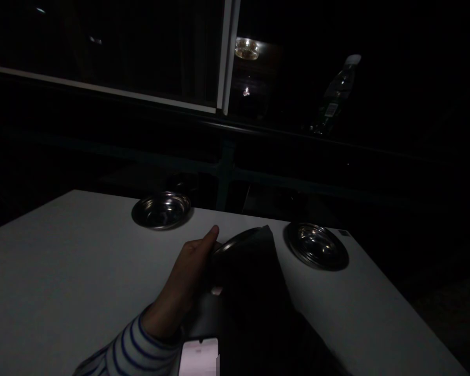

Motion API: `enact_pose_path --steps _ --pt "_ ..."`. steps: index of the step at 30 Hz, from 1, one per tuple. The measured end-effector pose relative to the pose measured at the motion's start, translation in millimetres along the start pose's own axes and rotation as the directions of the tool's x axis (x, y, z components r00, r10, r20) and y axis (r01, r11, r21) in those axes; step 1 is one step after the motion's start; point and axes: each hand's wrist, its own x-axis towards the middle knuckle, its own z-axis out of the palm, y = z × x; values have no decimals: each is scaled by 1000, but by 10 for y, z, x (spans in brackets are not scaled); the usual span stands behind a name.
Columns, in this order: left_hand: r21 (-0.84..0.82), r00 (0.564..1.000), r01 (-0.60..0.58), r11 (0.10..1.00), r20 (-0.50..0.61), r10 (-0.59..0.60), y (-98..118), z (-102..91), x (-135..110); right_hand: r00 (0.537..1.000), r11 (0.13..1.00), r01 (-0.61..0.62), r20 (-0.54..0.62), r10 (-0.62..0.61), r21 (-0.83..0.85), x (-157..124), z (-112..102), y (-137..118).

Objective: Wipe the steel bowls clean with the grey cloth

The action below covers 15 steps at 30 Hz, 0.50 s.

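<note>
My left hand (188, 277), in a blue-and-white striped sleeve, is closed on the rim of a tilted metal plate (235, 240), with the thumb up along its edge. A dark cloth (254, 297) drapes over most of the plate and runs down toward the lower right. My right hand does not show; it may be under the cloth. The scene is very dark.
Two shallow metal bowls sit on the white table (62, 271), one at the back left (161, 210) and one at the right (316, 246). A lit phone (199, 357) lies at the bottom edge. Behind, a plastic bottle (337, 94) stands on a dark ledge by a window frame.
</note>
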Motion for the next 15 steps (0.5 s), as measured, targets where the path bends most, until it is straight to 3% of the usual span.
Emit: enact_pose_path --steps 7,11,15 --pt "50 1000 -24 998 -16 25 -1 -26 21 992 999 34 -123 -36 -16 84 -142 138" --pt "51 999 -18 999 -29 19 -17 -31 26 994 997 83 -78 -82 3 -13 -38 36" --pt "39 999 -19 999 -25 20 -18 -29 23 994 998 65 -87 -63 16 63 -110 63"
